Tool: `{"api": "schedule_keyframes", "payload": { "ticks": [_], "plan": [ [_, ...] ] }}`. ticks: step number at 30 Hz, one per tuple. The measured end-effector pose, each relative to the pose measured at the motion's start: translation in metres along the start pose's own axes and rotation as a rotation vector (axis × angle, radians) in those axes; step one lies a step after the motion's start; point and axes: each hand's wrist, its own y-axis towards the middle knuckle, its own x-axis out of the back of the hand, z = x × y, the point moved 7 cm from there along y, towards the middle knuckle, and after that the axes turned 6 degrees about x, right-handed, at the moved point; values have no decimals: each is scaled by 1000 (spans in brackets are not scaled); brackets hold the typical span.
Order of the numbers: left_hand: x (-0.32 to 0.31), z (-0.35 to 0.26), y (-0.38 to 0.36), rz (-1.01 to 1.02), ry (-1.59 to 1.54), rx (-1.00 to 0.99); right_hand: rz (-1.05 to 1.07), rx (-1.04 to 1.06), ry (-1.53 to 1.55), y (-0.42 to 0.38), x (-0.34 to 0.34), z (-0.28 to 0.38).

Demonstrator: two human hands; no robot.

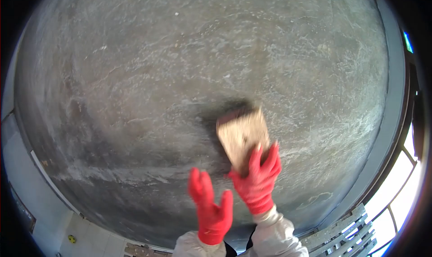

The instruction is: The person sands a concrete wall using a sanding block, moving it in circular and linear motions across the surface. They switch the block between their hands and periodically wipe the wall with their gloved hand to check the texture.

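Observation:
My right hand, in a red glove, grips the lower end of a light wooden block, thumb at its left side and fingers over its face. The block is tilted, blurred at its upper end, and lies close to the grey rough wall. A dark, reddish-brown side shows along its top edge; whether that side touches the wall is hard to tell. Lower left, my left hand, also red-gloved, is raised in front of the wall with fingers apart, holding nothing.
A slatted wooden pallet stands at the lower right, beside a bright window. At the lower left are pale floor tiles with a small yellow round thing. A grey border strip edges the wall's right side.

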Motion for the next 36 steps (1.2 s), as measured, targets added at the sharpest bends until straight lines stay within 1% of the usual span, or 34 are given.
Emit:
{"api": "schedule_keyframes", "payload": {
  "ticks": [1,2,3,4,5,6,7,10,11,12,14,15,17,19,21,22,24,25,26,27,28,29,30,31,32,33,34,35,36],
  "plan": [
    [2,3,9,8,-18,-3,3,-22,7,34,12,-8],
    [10,8,16,-78,-113,36,7,-32,-9,57,18,-18],
    [17,15,19,-162,-205,80,-56,-63,-8,68,19,-29],
    [16,20,21,-151,-220,86,-79,-61,-36,64,21,-33],
    [14,31,21,-165,-240,144,-105,-59,-63,54,21,-36],
    [12,42,23,-181,-260,195,-50,-52,-83,29,16,-39],
    [9,51,23,-174,-275,188,2,-45,-102,-10,11,-42],
    [6,68,16,-231,-203,77,65,-47,-65,-159,-7,-64],
    [5,74,18,-221,-218,77,88,-55,-47,-189,-10,-72],
    [5,78,20,-203,-181,54,89,-64,-65,-187,-6,-74],
    [0,89,28,-178,-113,27,94,-41,-63,-155,-2,-71],
    [0,96,30,-161,-125,31,54,-44,-38,-121,3,-68],
    [0,98,32,-240,89,-120,17,-49,-44,-40,13,-62],
    [-5,110,28,-256,38,-122,-12,-44,-56,34,26,-57],
    [-10,117,25,-281,61,-106,-107,-67,-93,62,28,-58],
    [-11,118,26,-284,37,-103,-112,-54,-113,57,30,-59],
    [-9,109,25,-327,156,-235,-38,31,-158,23,25,-59],
    [-4,110,25,-338,133,-233,-11,49,-205,-11,20,-63],
    [-5,106,23,-318,257,-286,0,73,-164,-50,15,-69],
    [-8,102,22,-304,381,-336,9,84,-192,-94,10,-76],
    [-7,104,23,-327,357,-330,38,105,-203,-135,5,-85],
    [-8,105,22,-288,293,-322,69,149,-194,-160,4,-90],
    [-10,107,22,-248,233,-316,105,167,-197,-160,7,-90],
    [-9,108,25,-261,220,-310,141,184,-195,-158,5,-89],
    [-9,107,25,-244,219,-333,115,166,-221,-153,3,-92],
    [-9,104,24,-219,220,-353,95,144,-247,-124,5,-83],
    [-7,102,25,-235,219,-360,100,127,-248,-92,7,-74],
    [-8,104,26,-228,214,-348,56,132,-188,-57,11,-64],
    [-9,106,25,-223,208,-351,31,121,-215,-29,11,-62]
  ]
}}
